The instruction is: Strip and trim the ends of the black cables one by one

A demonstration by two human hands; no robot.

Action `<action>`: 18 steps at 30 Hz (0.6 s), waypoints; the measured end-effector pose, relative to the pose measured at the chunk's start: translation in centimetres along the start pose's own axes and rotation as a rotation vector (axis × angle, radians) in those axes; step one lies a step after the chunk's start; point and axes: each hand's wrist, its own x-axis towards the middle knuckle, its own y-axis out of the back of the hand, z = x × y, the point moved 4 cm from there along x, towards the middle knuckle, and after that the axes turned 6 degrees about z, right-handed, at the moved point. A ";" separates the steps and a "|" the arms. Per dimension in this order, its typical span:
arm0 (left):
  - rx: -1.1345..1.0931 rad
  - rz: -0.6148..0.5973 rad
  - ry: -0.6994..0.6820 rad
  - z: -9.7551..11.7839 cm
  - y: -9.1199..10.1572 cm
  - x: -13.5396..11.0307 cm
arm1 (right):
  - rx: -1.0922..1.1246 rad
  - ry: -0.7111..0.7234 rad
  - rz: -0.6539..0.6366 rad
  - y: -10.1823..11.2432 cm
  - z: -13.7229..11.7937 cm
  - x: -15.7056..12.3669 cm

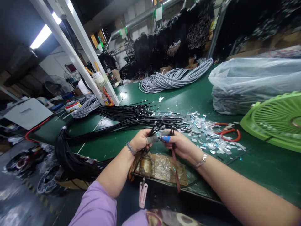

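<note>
My left hand (142, 140) is closed around the ends of several black cables (153, 128), just above the table's front edge. Close beside it, my right hand (175, 141) grips a slim tool with a long reddish-brown handle (176, 172) hanging below the palm; its kind is not clear. Blue tape wraps the right thumb, and grey coverings show on fingertips of both hands. The fingertips nearly meet at the cable ends, where small details are blurred. Behind the hands, a long bundle of black cables (122, 125) lies across the green table (127, 142).
Silvery foil scraps (209, 135) and red-handled scissors (229, 133) lie to the right, near a green fan (277, 122) and a plastic-wrapped bundle (254, 84). Grey cable coils (174, 78) sit behind. A taped pad (162, 168) and a pink clothespin (143, 194) are at the front edge.
</note>
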 end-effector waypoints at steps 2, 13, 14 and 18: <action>0.115 0.074 -0.044 0.2 0.2 0.2 | -0.118 0.052 0.067 0.6 -0.1 0.1; 0.057 0.092 -0.035 0.7 0.0 -0.1 | -0.027 -0.026 -0.132 0.8 0.8 0.6; 0.059 0.090 -0.056 0.8 0.0 0.0 | -0.048 -0.011 -0.125 0.8 0.6 0.6; 0.100 0.075 -0.133 1.2 -0.1 0.0 | -0.119 0.030 -0.108 1.0 0.2 0.3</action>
